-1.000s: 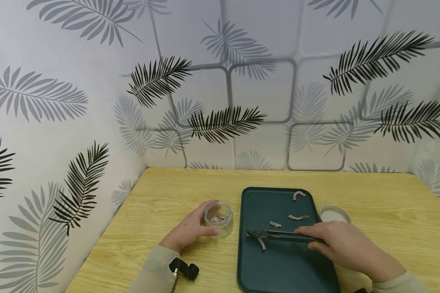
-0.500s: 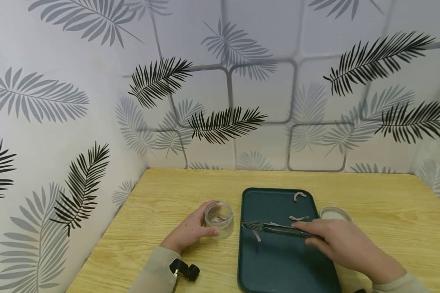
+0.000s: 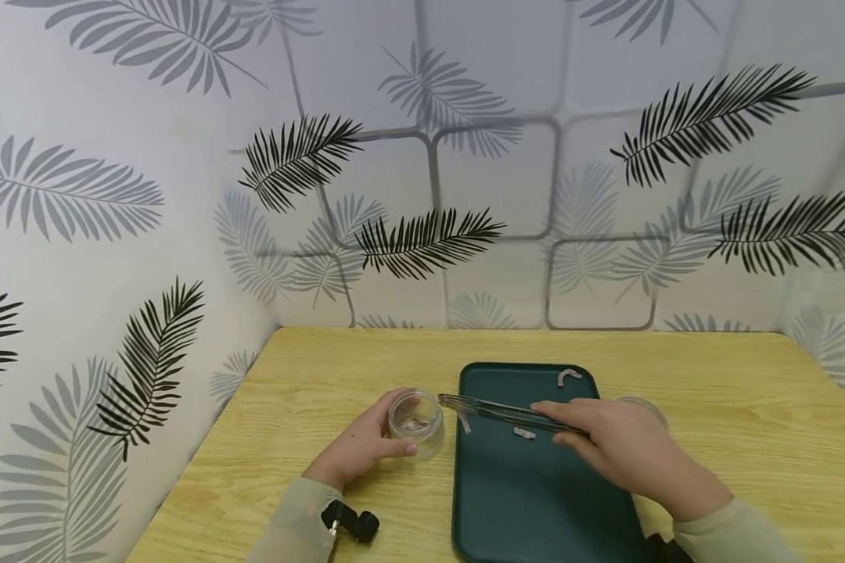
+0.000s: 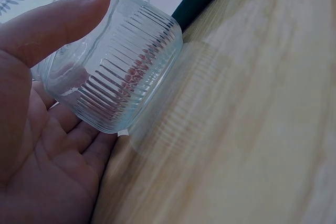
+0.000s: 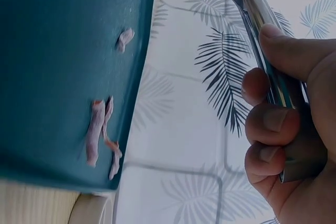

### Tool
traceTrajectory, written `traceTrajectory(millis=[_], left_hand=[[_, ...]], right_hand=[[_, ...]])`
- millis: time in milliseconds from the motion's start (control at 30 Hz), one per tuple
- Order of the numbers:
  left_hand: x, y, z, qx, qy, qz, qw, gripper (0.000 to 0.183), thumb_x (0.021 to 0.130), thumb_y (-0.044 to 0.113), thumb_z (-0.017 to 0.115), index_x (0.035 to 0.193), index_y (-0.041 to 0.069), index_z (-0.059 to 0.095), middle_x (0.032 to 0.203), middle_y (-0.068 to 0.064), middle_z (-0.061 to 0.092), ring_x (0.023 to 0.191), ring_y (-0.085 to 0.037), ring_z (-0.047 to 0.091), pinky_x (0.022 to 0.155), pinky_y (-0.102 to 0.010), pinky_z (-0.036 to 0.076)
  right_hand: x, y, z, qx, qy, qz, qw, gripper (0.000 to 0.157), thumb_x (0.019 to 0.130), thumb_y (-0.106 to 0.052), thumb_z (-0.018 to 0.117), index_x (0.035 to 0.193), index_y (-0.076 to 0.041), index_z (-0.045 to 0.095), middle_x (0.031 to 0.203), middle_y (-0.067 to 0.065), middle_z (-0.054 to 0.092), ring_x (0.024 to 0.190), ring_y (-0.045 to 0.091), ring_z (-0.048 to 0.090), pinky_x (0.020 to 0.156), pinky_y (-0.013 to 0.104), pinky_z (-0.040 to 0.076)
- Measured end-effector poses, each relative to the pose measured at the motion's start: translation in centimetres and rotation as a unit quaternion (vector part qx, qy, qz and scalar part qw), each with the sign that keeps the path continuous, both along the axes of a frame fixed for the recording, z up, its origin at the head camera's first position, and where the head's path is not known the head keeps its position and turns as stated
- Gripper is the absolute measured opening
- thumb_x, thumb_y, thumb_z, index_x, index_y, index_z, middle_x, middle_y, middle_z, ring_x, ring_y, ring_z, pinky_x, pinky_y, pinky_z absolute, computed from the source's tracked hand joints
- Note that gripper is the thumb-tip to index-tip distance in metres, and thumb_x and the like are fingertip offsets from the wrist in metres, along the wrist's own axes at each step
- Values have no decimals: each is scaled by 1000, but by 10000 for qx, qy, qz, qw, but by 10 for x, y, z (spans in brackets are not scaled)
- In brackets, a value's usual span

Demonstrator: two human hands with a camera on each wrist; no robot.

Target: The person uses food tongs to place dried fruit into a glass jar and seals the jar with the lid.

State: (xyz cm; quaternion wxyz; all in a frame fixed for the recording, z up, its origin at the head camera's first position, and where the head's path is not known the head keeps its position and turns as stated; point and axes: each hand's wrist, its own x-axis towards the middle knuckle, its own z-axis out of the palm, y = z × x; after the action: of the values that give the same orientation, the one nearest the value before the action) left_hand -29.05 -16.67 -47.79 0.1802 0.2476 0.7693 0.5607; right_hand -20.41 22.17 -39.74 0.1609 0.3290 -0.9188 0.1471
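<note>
My left hand [image 3: 359, 447] holds a small clear glass jar [image 4: 123, 72] on the table, thumb on the near side and fingers behind. Reddish-pink bits [image 3: 417, 424] lie at the jar's bottom. In my right hand [image 3: 627, 446] is a pair of metal tongs [image 3: 503, 412], gripped at the handle end, their tips beside the jar's rim. A pale pinkish strip [image 3: 464, 423] hangs below the tips, over the tray's left edge. More such pieces lie on the dark green tray [image 3: 542, 500]: one curled piece [image 3: 569, 377] near the back and a short one [image 3: 524, 433] below the tongs.
A round, pale-rimmed lid [image 3: 652, 406] sits right of the tray, partly hidden by my right hand. The wood-patterned table [image 3: 338, 360] ends at a leaf-patterned wall [image 3: 493, 274]. A black wrist camera mount [image 3: 350, 521] sticks out from my left sleeve.
My right hand has moved the tongs left and away from me, from over the tray to the jar's rim, carrying the strip along. My left hand and the jar stay put.
</note>
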Motion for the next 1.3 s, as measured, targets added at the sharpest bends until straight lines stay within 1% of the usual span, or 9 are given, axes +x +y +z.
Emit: traceTrajectory(millis=[167,233,400,467,600,767,1000,1167,1300], left_hand=[[-1,0,-1,-32,49,17,10000,80,91,18,78,157,22,33,157,-5,41,144,-25,37,113,-46,30],[0,0,-1,-2,41,22,10000,80,91,17,78,157,21,32,157,-6,41,145,-25,36,113,-47,29],[1,0,-1,27,31,45,10000,81,91,15,78,157,19,32,156,-8,42,144,-26,37,114,-47,28],[2,0,-1,0,27,59,10000,82,91,15,79,157,19,32,156,-7,42,144,-25,37,114,-45,28],[3,0,-1,-33,-12,106,9999,84,90,17,79,158,16,30,156,-7,42,144,-25,37,114,-44,28],[3,1,1,-67,-50,169,9998,84,91,17,79,158,15,29,154,-7,43,141,-25,40,113,-47,29],[3,0,1,-27,3,73,10000,80,91,17,78,156,16,32,156,-7,41,143,-23,38,113,-40,30],[2,0,0,5,-16,80,10000,84,91,19,79,158,17,29,157,-7,42,144,-25,36,114,-46,27],[1,0,-1,-60,-8,138,9999,86,90,20,79,159,19,28,156,-5,43,144,-25,37,114,-48,28]], right_hand=[[-5,-12,3,-44,-26,-36,10000,47,92,-28,75,138,-26,65,95,-12,69,56,-7,40,50,22,34],[-7,-17,5,-44,-36,-91,9999,47,92,-28,75,138,-25,65,90,-13,65,57,-6,41,51,23,35],[-13,-31,7,61,247,-214,9994,48,90,-29,78,137,-27,67,82,-15,60,60,-3,46,51,23,35],[-15,-35,6,98,335,-203,9992,48,89,-29,79,136,-28,67,83,-15,62,61,-3,46,50,23,35],[-17,-42,4,122,223,-143,9996,49,90,-30,78,137,-30,66,88,-13,66,58,-5,44,49,22,35],[-19,-45,2,200,233,-148,9994,48,91,-33,76,137,-30,65,93,-10,69,57,-5,45,48,22,35],[-21,-48,4,183,291,-120,9993,48,90,-33,77,136,-27,67,85,-12,65,55,-4,42,49,22,35],[-20,-47,6,150,205,-80,9996,48,90,-32,77,136,-26,67,88,-12,66,58,-4,45,50,23,36],[-17,-44,6,25,73,-55,10000,48,90,-30,78,136,-25,67,83,-15,62,60,-4,44,53,23,39]])
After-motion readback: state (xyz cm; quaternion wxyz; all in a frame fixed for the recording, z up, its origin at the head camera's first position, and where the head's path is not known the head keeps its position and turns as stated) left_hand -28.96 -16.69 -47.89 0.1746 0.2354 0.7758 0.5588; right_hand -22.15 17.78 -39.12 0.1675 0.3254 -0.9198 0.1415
